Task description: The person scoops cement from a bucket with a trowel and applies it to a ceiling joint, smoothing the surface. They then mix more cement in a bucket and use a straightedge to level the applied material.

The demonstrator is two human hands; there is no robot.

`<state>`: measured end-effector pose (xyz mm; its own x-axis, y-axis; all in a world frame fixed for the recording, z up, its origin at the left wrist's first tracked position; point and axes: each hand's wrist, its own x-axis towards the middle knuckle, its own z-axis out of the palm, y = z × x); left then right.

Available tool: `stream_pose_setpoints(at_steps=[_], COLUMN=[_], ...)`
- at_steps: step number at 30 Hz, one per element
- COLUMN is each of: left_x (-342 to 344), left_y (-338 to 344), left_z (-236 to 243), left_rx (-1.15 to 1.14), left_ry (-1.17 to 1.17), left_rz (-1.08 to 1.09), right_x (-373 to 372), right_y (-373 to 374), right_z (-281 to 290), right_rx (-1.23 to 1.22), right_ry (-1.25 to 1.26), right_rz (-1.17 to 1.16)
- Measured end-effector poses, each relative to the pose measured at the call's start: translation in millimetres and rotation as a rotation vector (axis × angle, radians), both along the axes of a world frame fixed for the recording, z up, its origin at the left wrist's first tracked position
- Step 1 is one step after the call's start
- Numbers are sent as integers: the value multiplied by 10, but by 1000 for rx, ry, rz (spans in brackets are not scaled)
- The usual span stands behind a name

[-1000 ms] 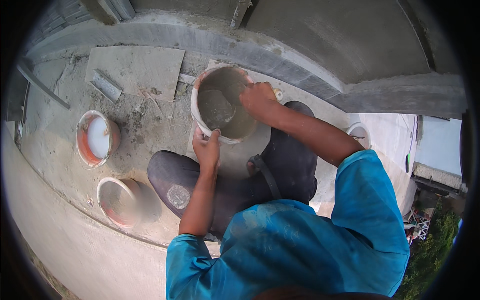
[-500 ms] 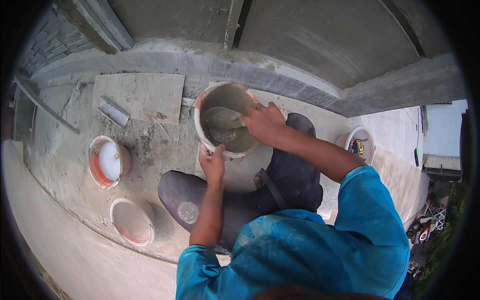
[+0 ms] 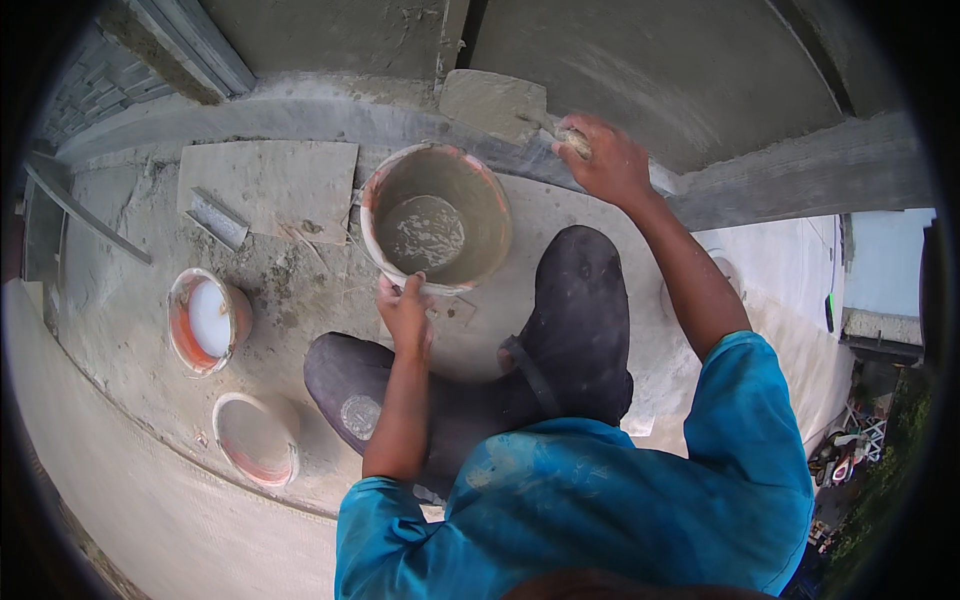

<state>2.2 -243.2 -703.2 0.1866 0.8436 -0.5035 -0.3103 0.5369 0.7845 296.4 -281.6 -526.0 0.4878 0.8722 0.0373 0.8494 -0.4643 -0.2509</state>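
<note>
My left hand is closed on the near rim of a mortar-smeared bucket, its thumb over the edge. Wet grey mortar lies low in the bucket. Beyond and right of it, my right hand is wrapped round the pale handle of a trowel. The broad trowel blade is coated grey and lies over the ledge at the wall's foot; whether it touches the wall, I cannot tell. My bent legs are close to the bucket, in dark trousers.
Left on the floor stand a bucket holding something white and a pale bucket. A flat board bears a metal channel piece. The grey wall rises ahead. Another bucket is partly behind my right arm.
My right hand has lifted the trowel out of the bucket and moved it forward to the wall's foot. The bucket, still held by my left hand, has shifted slightly left.
</note>
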Motion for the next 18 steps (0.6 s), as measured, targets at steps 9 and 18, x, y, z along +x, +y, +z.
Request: stream_pose_setpoints(at_steps=[9, 18], left_x=[-20, 22], left_y=[-39, -45], left_z=[-16, 53], left_rx=[29, 0], left_ry=[11, 10], left_rz=[-42, -41], right_x=[307, 237], right_y=[456, 299], right_z=[-175, -61], right_rx=[-49, 140], right_ry=[58, -62], right_rz=[-95, 6])
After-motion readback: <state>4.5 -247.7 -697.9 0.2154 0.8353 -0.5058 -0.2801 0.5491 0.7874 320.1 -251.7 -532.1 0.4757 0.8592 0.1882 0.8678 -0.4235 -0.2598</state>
